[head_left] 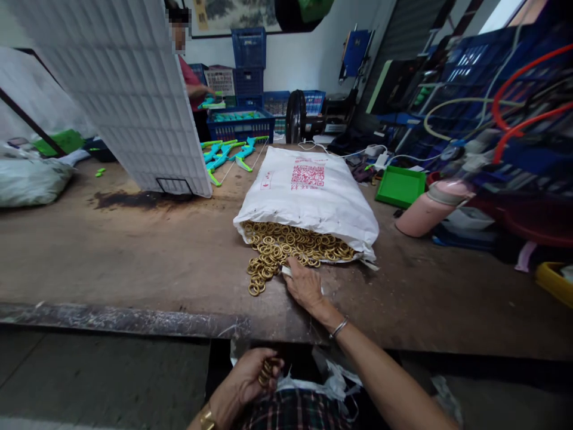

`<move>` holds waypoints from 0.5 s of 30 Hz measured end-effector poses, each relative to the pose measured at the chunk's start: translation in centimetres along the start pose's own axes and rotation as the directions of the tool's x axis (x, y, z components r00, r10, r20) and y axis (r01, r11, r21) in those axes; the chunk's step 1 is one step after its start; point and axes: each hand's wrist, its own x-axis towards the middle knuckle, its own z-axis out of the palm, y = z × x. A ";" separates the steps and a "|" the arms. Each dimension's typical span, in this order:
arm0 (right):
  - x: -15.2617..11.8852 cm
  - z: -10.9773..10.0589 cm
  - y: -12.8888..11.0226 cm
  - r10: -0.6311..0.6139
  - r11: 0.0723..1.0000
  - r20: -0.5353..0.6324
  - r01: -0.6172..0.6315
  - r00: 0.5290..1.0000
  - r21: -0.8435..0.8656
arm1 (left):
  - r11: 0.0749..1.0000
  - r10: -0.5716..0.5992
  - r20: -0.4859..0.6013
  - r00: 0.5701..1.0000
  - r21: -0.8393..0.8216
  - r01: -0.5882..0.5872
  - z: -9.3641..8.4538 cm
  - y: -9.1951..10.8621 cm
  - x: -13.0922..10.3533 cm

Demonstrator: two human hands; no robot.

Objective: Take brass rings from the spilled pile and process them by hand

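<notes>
A white sack [286, 185] with red print lies on the brown table, and many brass-coloured rings [268, 257] spill from its open mouth. My right hand [304, 286] is at the right side of the spilled rings, fingers bent, with a small white strip at the fingertips; whether a ring is in its grasp is unclear. Below the table edge, over my lap, my left hand [255, 373] is closed around several brass rings [265, 371].
A white ribbed panel [134, 101] stands on the table [111, 257] at left. Blue and green plastic pieces [219, 156] lie beyond it. A green tray [400, 186] and a pink bottle [430, 212] stand right. Another person is behind the panel.
</notes>
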 end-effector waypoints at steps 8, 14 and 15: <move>-0.9 1.2 0.0 -0.027 0.998 -0.057 0.024 0.998 -0.051 | 0.984 0.153 -0.049 0.987 -0.087 -0.157 1.4 -2.2 4.4; -1.2 1.6 0.3 -0.036 0.999 -0.084 0.036 0.996 -0.003 | 0.969 0.239 -0.010 0.971 0.071 -0.238 0.8 -2.4 4.7; -1.3 1.7 0.3 -0.037 0.999 -0.091 0.037 0.995 -0.001 | 0.958 0.267 0.012 0.964 0.106 -0.266 0.6 -2.4 4.3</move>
